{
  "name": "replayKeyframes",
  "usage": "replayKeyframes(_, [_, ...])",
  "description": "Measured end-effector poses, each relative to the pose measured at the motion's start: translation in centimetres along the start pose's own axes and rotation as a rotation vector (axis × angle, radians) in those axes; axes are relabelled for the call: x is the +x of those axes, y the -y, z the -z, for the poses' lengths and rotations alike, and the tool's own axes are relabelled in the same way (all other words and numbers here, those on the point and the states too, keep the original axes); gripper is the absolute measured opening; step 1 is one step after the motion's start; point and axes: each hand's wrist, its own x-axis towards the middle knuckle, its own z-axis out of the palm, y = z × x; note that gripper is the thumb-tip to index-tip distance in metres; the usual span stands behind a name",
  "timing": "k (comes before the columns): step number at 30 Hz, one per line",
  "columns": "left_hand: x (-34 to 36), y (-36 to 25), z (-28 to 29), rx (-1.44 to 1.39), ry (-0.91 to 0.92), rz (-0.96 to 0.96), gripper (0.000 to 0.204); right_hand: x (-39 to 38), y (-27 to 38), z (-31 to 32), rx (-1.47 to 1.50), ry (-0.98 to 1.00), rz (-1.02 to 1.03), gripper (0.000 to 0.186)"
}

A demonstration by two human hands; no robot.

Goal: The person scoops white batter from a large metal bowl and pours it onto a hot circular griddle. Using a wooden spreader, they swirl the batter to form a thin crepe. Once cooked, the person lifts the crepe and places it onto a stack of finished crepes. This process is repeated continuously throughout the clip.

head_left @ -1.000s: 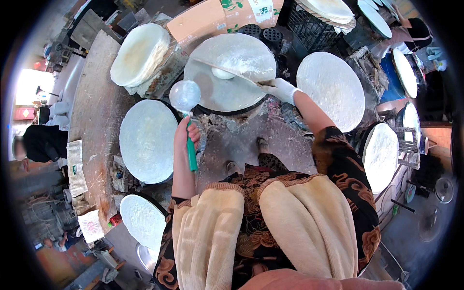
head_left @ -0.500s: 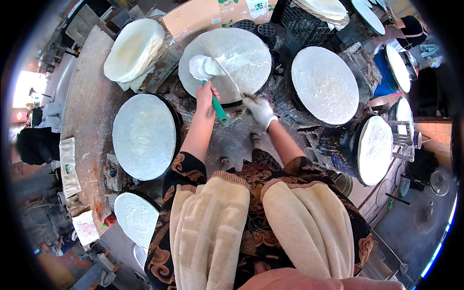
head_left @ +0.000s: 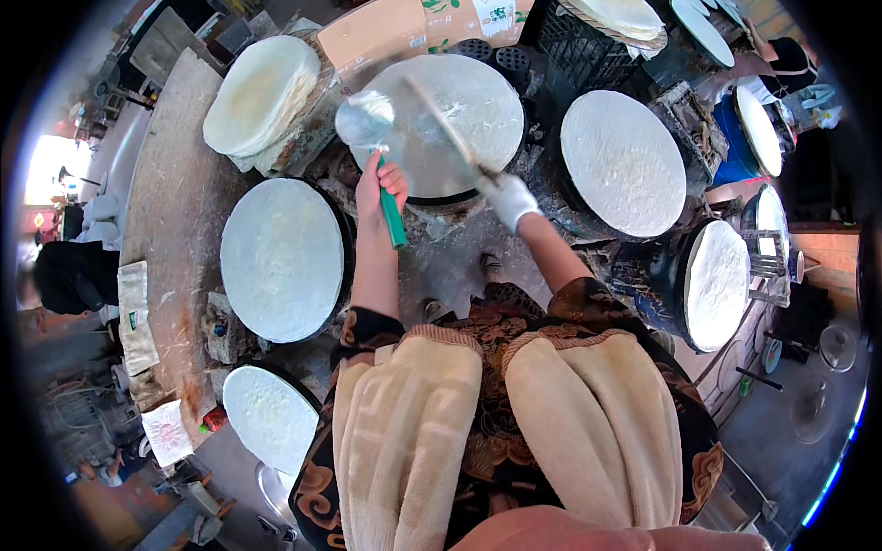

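Observation:
My left hand (head_left: 378, 188), bare, is closed around the green handle of a ladle (head_left: 365, 118). The metal bowl, coated in white, hangs over the left rim of a round griddle (head_left: 487, 101). A white layer covers much of that griddle, with a greyer patch at its left and lower part. My right hand (head_left: 510, 199), in a white glove, is wrapped round the short handle of a long, thin spreading blade (head_left: 439, 118). The blade slants up and left across the griddle; whether its edge touches the surface I cannot tell.
Round griddles with white sheets stand to the left (head_left: 280, 262) and right (head_left: 625, 165). A stack of thin flatbreads (head_left: 262, 96) sits at the upper left. Behind the middle griddle are a cardboard box (head_left: 395, 37) and a black crate (head_left: 574, 46). Another person (head_left: 790, 64) is at the far right.
The ladle has moved left, off the pool of white batter to the griddle's rim. My right hand has shifted slightly right, and the blade now appears broader and blurred.

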Motion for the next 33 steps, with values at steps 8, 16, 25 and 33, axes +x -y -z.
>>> replayKeyframes(8, [-5.7, -3.1, -6.9, -0.013, 0.503, -0.147, 0.022, -4.6, -3.6, -0.1, 0.316, 0.059, 0.188, 0.045])
replayKeyframes(16, [-7.1, -0.5, 1.1, 0.067, 0.083, 0.143, 0.027, -7.5, -12.7, 11.4, -0.339, -0.609, -0.111, 0.046])
replayKeyframes(25, [-9.2, 2.1, 1.6, 0.231, 0.055, 0.405, 0.043, -15.4, -13.4, 9.3, -0.413, -0.559, -0.001, 0.046])
replayKeyframes(33, [-10.3, 6.9, 3.4, 0.24, 0.14, 0.691, 0.045, -19.4, -10.1, 5.3, 0.001, -0.473, -0.171, 0.047])
